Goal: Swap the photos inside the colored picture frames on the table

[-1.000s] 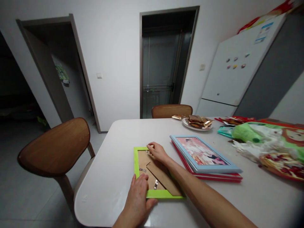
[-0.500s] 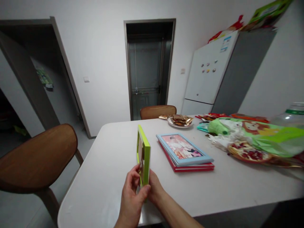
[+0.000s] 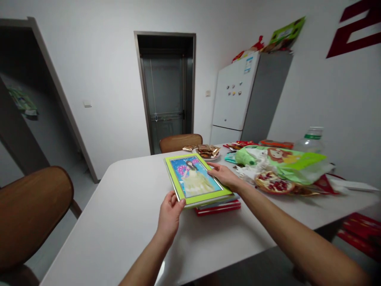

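Note:
A lime-green picture frame [image 3: 196, 178], its picture of a figure in a pale yellow dress facing up, is held between both hands over a stack of frames. My left hand [image 3: 171, 212] is closed on its near left corner, thumb on top. At the right edge, my right hand [image 3: 223, 174] grips the frame with the thumb on its face. Beneath lies the stack: a red frame [image 3: 218, 208] shows at the bottom, and a light blue frame is mostly hidden. Whether the green frame rests fully on the stack I cannot tell.
On the white table [image 3: 127, 206], a plate of wrapped snacks [image 3: 208, 151] stands at the back. To the right are a cut pomegranate [image 3: 274, 183], a green plastic bag [image 3: 309, 165] and a clear bottle [image 3: 311, 141]. Wooden chairs [image 3: 38, 210] stand left and behind; a fridge [image 3: 232, 95] stands beyond.
The green frame has turned from upright, edge-on, to nearly flat with its picture up, and moved right over the stack. My hands have spread to opposite sides. The view has swung right.

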### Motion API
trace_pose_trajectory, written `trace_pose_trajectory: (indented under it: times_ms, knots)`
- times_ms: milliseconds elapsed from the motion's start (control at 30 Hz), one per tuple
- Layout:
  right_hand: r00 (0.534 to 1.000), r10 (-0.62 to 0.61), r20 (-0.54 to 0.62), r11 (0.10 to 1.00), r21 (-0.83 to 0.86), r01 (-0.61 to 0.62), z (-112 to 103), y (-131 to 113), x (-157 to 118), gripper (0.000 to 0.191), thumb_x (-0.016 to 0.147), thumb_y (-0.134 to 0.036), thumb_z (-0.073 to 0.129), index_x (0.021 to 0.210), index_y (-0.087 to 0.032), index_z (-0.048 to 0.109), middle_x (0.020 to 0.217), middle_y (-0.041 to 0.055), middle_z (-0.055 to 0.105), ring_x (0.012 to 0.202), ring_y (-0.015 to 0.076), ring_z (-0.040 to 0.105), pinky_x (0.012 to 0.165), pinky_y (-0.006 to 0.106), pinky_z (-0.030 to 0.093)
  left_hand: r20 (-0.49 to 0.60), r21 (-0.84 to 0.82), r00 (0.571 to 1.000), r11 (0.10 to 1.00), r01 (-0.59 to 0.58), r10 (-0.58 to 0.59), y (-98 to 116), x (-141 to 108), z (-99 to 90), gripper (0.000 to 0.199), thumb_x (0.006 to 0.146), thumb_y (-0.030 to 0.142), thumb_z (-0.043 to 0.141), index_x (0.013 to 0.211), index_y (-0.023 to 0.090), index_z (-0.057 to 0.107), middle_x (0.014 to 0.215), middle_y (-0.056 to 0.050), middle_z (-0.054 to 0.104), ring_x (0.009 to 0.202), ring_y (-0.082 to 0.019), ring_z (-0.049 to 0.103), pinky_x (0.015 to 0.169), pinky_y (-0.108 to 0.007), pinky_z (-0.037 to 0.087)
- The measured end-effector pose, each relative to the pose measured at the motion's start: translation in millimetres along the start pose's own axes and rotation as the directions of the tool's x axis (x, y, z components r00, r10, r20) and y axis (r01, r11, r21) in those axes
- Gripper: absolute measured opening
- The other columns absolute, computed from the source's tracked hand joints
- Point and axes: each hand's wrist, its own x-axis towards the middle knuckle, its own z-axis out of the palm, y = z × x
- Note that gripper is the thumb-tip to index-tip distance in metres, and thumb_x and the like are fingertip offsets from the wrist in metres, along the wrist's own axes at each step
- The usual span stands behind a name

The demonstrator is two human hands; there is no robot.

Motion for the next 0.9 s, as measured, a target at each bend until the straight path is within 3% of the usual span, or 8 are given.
trace_pose_trajectory:
  times_ms: [133,333,467,600,667,767,900]
  knots:
    - [0.999,-0.01,-0.035,0.964,-0.267,0.0,-34,27,24,0.051,0.069,-0.017,0.05,0.12,-0.014,0.044,0.084,0.0032,0.066,0.063,0.0119,0.058,0.056,0.02,0.044,-0.023,0.117,0.999,0.992,0.041,-0.038,-38,26,16.5,0.027,0.064,0.017,0.059,0.09,0.015,0.053,0.099,-0.01,0.063,0.094,-0.022,0.057,0.083,-0.033,0.042]
    - [0.997,0.046,-0.064,0.95,-0.305,-0.063,-46,54,43,0.052,0.068,-0.019,0.051,0.12,-0.014,0.044,0.092,0.0053,0.065,0.071,0.014,0.059,0.063,0.022,0.045,-0.066,0.239,0.997,0.969,0.057,-0.042,-67,46,22.6,0.032,0.064,0.016,0.06,0.096,0.019,0.055,0.108,-0.006,0.059,0.104,-0.021,0.051,0.09,-0.031,0.037]
    - [0.991,0.106,-0.078,0.94,-0.316,-0.125,-57,58,35,0.048,0.069,-0.027,0.054,0.115,-0.013,0.05,0.104,0.009,0.06,0.081,0.0153,0.058,0.068,0.023,0.044,-0.056,0.272,0.996,0.959,0.077,-0.064,-75,47,21.8,0.032,0.07,0.022,0.055,0.102,0.018,0.052,0.11,-0.007,0.058,0.102,-0.021,0.052,0.087,-0.029,0.039]
    - [0.98,0.197,0.041,0.954,-0.238,-0.181,-63,66,11,0.045,0.071,-0.044,0.048,0.103,-0.013,0.058,0.09,0.0087,0.065,0.074,0.0174,0.059,0.064,0.027,0.045,-0.016,0.263,0.995,0.96,0.096,-0.095,-78,44,20.2,0.034,0.076,0.029,0.048,0.105,0.012,0.049,0.109,-0.012,0.058,0.098,-0.021,0.054,0.083,-0.029,0.042]
    - [0.981,0.17,0.092,0.978,-0.141,-0.156,-57,70,0,0.042,0.072,-0.042,0.047,0.101,-0.015,0.058,0.086,0.0057,0.065,0.073,0.0168,0.059,0.063,0.026,0.044,0.005,0.254,0.995,0.963,0.094,-0.098,-78,41,18.2,0.035,0.077,0.034,0.046,0.105,0.013,0.05,0.11,-0.011,0.058,0.099,-0.021,0.053,0.083,-0.028,0.041]
    - [0.986,0.155,0.061,0.987,-0.059,-0.152,-35,71,-10,0.038,0.07,-0.031,0.046,0.103,-0.015,0.055,0.081,0.0028,0.065,0.069,0.0159,0.058,0.059,0.024,0.043,-0.002,0.254,0.996,0.963,0.086,-0.088,-76,39,7.8,0.039,0.075,0.041,0.05,0.105,0.016,0.051,0.108,-0.008,0.059,0.098,-0.022,0.054,0.084,-0.029,0.04]
    - [0.987,0.146,0.073,0.989,0.02,-0.148,18,64,-12,0.038,0.065,-0.022,0.042,0.101,-0.015,0.054,0.077,0.0015,0.065,0.062,0.0146,0.057,0.051,0.022,0.04,-0.113,0.253,0.992,0.963,0.088,-0.061,-63,39,-29.6,0.044,0.069,0.044,0.057,0.105,0.018,0.051,0.104,-0.008,0.061,0.096,-0.023,0.055,0.084,-0.031,0.04]
